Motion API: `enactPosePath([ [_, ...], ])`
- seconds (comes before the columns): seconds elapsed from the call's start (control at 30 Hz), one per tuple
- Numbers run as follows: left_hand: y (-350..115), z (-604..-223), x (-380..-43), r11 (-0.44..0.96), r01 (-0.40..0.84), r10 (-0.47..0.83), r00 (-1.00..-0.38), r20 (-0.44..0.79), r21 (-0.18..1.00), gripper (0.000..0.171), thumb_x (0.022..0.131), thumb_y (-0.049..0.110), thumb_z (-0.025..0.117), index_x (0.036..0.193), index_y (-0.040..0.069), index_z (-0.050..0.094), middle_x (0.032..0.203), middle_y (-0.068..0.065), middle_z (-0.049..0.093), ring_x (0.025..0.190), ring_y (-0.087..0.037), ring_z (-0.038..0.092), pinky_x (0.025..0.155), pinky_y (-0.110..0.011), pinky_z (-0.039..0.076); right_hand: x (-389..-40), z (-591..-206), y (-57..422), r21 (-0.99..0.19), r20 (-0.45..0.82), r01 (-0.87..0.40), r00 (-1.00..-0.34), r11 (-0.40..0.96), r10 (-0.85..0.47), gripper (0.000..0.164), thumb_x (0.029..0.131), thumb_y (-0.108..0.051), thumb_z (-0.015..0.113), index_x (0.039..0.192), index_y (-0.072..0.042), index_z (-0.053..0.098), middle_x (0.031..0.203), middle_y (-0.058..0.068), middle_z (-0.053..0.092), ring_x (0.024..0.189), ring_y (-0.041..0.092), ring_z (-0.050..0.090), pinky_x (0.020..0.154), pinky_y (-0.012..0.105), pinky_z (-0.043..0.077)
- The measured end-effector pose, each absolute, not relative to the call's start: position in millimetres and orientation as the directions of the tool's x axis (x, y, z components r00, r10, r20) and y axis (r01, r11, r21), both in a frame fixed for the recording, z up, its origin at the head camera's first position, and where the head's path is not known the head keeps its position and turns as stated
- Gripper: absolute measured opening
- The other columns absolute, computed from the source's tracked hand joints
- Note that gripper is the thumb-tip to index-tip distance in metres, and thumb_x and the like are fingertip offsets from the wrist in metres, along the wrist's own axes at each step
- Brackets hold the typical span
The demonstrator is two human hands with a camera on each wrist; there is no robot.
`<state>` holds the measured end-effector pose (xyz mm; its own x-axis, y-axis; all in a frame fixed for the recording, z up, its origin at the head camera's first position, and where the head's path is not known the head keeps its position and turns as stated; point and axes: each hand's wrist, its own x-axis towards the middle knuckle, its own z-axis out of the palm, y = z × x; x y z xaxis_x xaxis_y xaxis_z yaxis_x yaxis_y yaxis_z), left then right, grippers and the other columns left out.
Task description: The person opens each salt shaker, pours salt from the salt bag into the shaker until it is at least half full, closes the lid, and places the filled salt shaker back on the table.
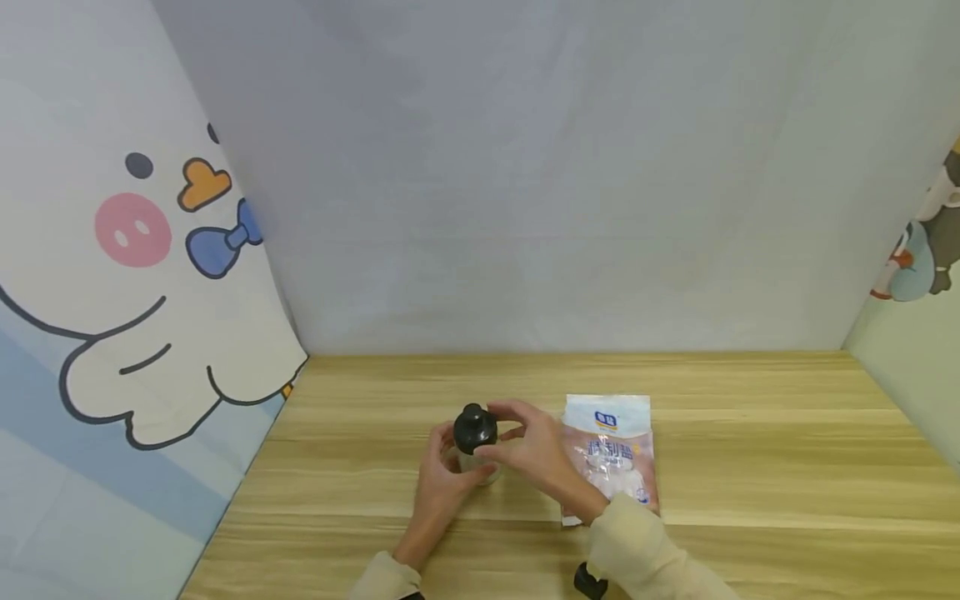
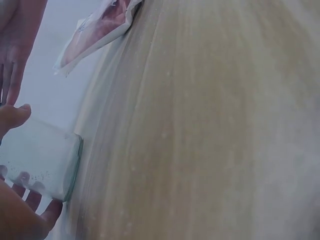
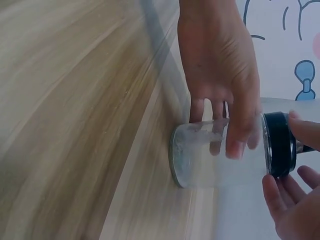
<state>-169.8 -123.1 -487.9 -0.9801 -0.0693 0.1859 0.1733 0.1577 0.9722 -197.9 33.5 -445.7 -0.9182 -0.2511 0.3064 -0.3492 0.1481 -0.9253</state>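
Observation:
A clear glass jar (image 3: 200, 167) with a black, knobbed lid (image 1: 476, 432) stands upright on the wooden table. Around the glass body my left hand (image 1: 440, 483) curls its fingers and thumb. Up at the lid, my right hand (image 1: 536, 450) grips the rim between thumb and fingers. The right wrist view shows white residue on the glass near the jar's base. In the left wrist view the jar (image 2: 40, 157) looks cloudy, and its lid is out of frame. A pink and white salt bag (image 1: 607, 454) lies flat just right of the jar, partly behind my right forearm.
A grey-white cloth backdrop (image 1: 525, 183) rises along the back edge of the wooden table (image 1: 750, 467). Cartoon-printed cloth (image 1: 150, 333) hangs at the left side. A small black object (image 1: 591, 581) shows beside the right sleeve at the bottom.

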Motion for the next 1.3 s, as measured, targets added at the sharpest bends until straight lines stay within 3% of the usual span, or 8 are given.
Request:
enactPosePath([
  [0.3, -120, -470, -164, 0.198, 0.207, -0.105, -0.967, 0.231, 0.958, 0.057, 0.07, -0.001, 0.078, 0.12, 0.001, 0.05, 0.117, -0.016, 0.059, 0.111, -0.035, 0.056, 0.089, -0.039, 0.051, -200, -446, 17, -0.865, 0.313, -0.377, -0.921, 0.331, -0.23, 0.064, 0.063, -0.021, 0.088, 0.118, -0.003, 0.061, 0.11, 0.008, 0.063, 0.097, 0.021, 0.057, 0.067, 0.027, 0.054],
  [0.5, -125, -487, -175, 0.212, 0.269, -0.079, -0.954, 0.29, 0.94, 0.053, 0.069, 0.001, 0.082, 0.115, 0.004, 0.055, 0.112, -0.013, 0.063, 0.107, -0.032, 0.059, 0.08, -0.035, 0.057, -202, -446, 18, -0.862, 0.327, -0.384, -0.92, 0.33, -0.217, 0.059, 0.059, -0.014, 0.086, 0.112, -0.002, 0.064, 0.103, 0.007, 0.065, 0.082, 0.021, 0.057, 0.061, 0.025, 0.053],
  [0.7, -129, -498, -183, 0.22, 0.258, -0.039, -0.961, 0.273, 0.941, 0.055, 0.068, 0.01, 0.085, 0.116, 0.011, 0.058, 0.116, -0.011, 0.064, 0.108, -0.025, 0.06, 0.077, -0.03, 0.058, -205, -446, 23, -0.86, 0.324, -0.393, -0.913, 0.324, -0.247, 0.057, 0.055, -0.013, 0.086, 0.108, -0.006, 0.067, 0.097, 0.004, 0.066, 0.065, 0.019, 0.055, 0.054, 0.022, 0.049],
  [1.1, -132, -462, -168, 0.23, 0.196, 0.051, -0.981, 0.19, 0.953, 0.056, 0.066, 0.007, 0.084, 0.115, 0.007, 0.058, 0.116, -0.008, 0.064, 0.112, -0.029, 0.055, 0.089, -0.047, 0.052, -215, -442, 34, -0.823, 0.291, -0.468, -0.834, 0.321, -0.47, 0.06, 0.06, -0.014, 0.079, 0.117, -0.006, 0.062, 0.11, 0.004, 0.064, 0.082, 0.02, 0.056, 0.063, 0.026, 0.052],
  [1.3, -132, -462, -167, 0.226, 0.204, 0.065, -0.979, 0.194, 0.953, 0.053, 0.066, 0.003, 0.083, 0.112, 0.005, 0.058, 0.113, -0.009, 0.063, 0.109, -0.031, 0.055, 0.088, -0.04, 0.053, -206, -442, 30, -0.81, 0.328, -0.465, -0.864, 0.356, -0.382, 0.064, 0.062, -0.027, 0.087, 0.115, -0.005, 0.061, 0.109, 0.005, 0.061, 0.093, 0.017, 0.055, 0.067, 0.026, 0.051],
])
